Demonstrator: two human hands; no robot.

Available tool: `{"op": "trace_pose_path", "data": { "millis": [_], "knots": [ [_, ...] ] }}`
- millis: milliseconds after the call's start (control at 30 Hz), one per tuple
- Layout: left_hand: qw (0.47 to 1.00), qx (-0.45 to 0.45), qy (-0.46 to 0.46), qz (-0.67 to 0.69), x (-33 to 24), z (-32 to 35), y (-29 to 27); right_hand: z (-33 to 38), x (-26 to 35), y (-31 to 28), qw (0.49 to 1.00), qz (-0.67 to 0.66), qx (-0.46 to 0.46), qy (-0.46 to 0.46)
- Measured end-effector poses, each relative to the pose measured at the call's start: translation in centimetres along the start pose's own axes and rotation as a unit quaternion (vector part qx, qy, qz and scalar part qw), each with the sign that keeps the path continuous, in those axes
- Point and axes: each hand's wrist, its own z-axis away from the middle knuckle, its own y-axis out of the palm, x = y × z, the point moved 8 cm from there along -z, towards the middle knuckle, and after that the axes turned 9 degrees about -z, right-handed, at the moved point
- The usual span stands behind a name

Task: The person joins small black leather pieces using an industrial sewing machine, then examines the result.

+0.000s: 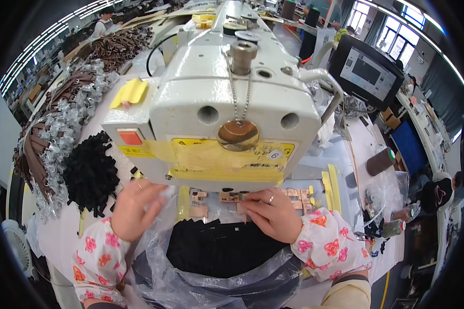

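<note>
My right hand (276, 213) is at the copper-coloured template plates (198, 210) under the head of a large white industrial sewing machine (232, 98). Its thumb and fingers are closed together at a small brownish piece, and what they grip is too small to make out. To the left, my left hand (136, 208) hovers beside the machine's base, thumb and fingers apart, nothing clearly in it. Below both hands lies a heap of black fabric strips (219, 247) in a clear plastic bag (162, 268). Patterned white sleeves cover both forearms.
A pile of short black strips (90, 172) lies at left, with bundled brown straps and metal rings (46, 149) beyond. A control screen (366, 72) stands at back right. Brown thread cone (380, 161) and another spool (393, 228) lie right. A fan (18, 244) stands lower left.
</note>
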Motion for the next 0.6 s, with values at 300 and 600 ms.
{"op": "trace_pose_path", "data": {
  "millis": [300, 600],
  "knots": [
    [0.931, 0.095, 0.292, 0.198, -14.1, 1.0, 3.9, -0.3, 5.3, 0.5, 0.97, -0.236, 0.027, 0.043],
    [0.921, 0.099, 0.341, 0.159, -14.8, 2.0, 5.0, 0.5, 5.3, 1.0, 0.969, -0.244, 0.039, 0.021]
  ]
}}
